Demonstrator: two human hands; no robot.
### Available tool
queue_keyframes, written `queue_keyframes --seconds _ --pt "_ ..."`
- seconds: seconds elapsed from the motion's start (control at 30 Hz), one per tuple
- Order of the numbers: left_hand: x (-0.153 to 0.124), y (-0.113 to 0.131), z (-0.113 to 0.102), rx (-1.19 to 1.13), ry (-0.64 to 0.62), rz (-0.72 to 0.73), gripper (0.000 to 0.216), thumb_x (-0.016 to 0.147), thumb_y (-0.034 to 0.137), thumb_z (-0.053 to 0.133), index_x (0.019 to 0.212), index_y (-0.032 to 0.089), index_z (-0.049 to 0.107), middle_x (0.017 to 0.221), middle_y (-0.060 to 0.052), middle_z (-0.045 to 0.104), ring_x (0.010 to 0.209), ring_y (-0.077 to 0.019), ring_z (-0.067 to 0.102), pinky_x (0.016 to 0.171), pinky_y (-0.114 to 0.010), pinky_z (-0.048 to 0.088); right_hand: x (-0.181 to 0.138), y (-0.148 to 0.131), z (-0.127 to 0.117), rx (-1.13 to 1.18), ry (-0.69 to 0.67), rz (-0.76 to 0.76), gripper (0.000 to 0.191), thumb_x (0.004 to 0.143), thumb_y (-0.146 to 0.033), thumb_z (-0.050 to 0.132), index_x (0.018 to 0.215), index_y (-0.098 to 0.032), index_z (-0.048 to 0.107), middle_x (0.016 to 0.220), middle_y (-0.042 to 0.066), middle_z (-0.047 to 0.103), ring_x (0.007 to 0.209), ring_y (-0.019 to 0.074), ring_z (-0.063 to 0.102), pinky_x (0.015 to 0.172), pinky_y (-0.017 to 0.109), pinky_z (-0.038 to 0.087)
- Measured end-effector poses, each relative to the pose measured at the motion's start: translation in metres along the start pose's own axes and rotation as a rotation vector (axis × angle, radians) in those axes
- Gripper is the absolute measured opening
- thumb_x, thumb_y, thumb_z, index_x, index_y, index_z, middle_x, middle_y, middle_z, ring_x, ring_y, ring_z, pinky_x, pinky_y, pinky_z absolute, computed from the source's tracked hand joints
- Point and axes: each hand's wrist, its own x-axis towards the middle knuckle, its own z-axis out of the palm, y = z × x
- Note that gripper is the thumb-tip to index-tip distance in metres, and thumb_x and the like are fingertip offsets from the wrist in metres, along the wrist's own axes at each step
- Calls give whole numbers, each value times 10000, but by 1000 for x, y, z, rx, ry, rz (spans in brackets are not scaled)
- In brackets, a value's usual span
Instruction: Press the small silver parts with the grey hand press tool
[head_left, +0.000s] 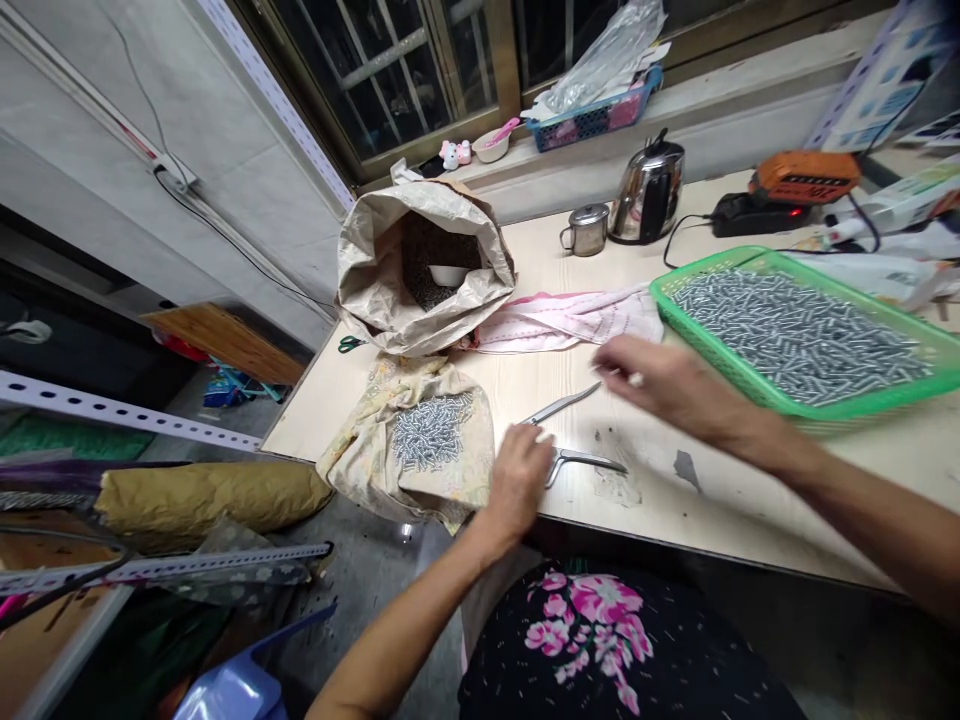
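My left hand rests near the table's front edge with its fingers curled over a metal hand tool, whose two silver arms stick out to the right. My right hand hovers over the table between that tool and a green tray. Its fingers pinch a small pale piece that is too small to name. The green tray is full of small silver metal parts. A second heap of the same parts lies on a flowered cloth left of my left hand.
An open paper sack of dark parts with a white cup inside stands behind the cloth. A pink cloth, a steel kettle, a small mug and an orange charger sit farther back. Metal rails lie left of the table.
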Motion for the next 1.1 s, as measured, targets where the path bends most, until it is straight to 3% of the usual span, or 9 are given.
queue_keyframes --seconds 0.1,0.2,0.3,0.47,0.63,0.77,0.9,1.0,1.1 --pt "10 -45 -33 207 68 -221 236 955 159 450 990 198 679 995 -103 642 967 -255 542 842 -433 491 -21 41 -63 -245 214 118 254 960 -446 408 904 -276 588 848 56 609 731 230 570 682 408 472" --pt "16 -79 -50 386 -18 -317 211 940 206 489 862 190 685 913 -98 625 923 -266 511 802 -411 455 -43 65 -86 -433 230 254 407 959 -569 288 1065 -349 613 977 75 577 861 306 584 656 462 465" --pt "19 -94 -50 479 -134 -298 201 929 216 501 834 186 676 913 -106 625 913 -273 499 787 -409 431 -59 61 -64 -381 131 243 390 962 -540 315 1105 -328 610 1020 94 570 850 320 591 642 469 477" --pt "24 -99 -43 536 -250 -197 211 930 165 462 862 178 662 938 -123 625 948 -284 495 791 -406 422 -67 20 15 -39 -186 92 282 998 -386 398 1062 -217 614 1019 90 603 835 220 620 739 372 514" --pt "32 -102 -46 488 -282 -180 225 919 129 435 836 167 641 974 -142 624 985 -300 503 811 -412 427 -60 -19 56 -50 -464 43 244 1000 -305 414 955 -174 615 954 85 577 767 181 573 654 308 445" --pt "32 -87 -54 319 -208 -206 178 916 156 460 867 158 631 950 -124 641 955 -276 541 841 -395 443 -56 -29 69 -139 -499 86 179 969 -188 431 925 -169 604 947 82 591 740 178 543 619 307 375" --pt "22 -57 -59 -145 -158 -321 157 904 221 513 929 174 661 921 -65 688 888 -207 621 825 -325 475 -59 -25 79 -206 -496 77 206 953 -104 392 902 -159 584 927 67 599 702 160 498 582 301 295" --pt "10 -39 -55 -413 -207 -458 206 865 268 550 956 168 704 920 -63 718 829 -187 651 756 -290 487 -63 -24 83 -243 -423 24 196 949 -86 401 878 -149 573 887 61 590 680 151 464 566 302 253" --pt "0 -31 -46 -643 -233 -659 285 792 369 625 918 133 723 782 -52 707 628 -151 606 596 -257 463 -68 -27 82 -276 -297 -52 218 949 -62 394 838 -154 557 818 46 565 642 142 425 567 306 239"
